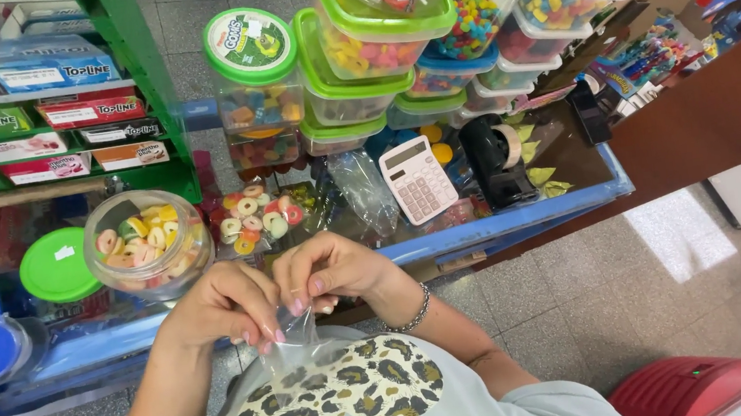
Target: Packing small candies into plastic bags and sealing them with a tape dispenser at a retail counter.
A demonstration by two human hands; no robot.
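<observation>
Cluttered sweets counter [521, 223], both hands' fingers [260, 337] pinching crinkly clear plastic bag [298, 351]

A glass-topped counter with a blue frame [521, 219] carries the goods. On it stands an open round clear plastic jar of ring-shaped gummy sweets [148, 245], with its flat green lid [57, 265] lying just beside it to the left. A loose heap of sugared ring sweets [255, 216] lies right of the jar, near a crumpled clear plastic bag [364, 190]. A pale pink pocket calculator [418, 179] lies flat beside a black tape dispenser [495, 161]. Behind them rise stacked clear tubs with green lids, full of coloured sweets [346, 71]
</observation>
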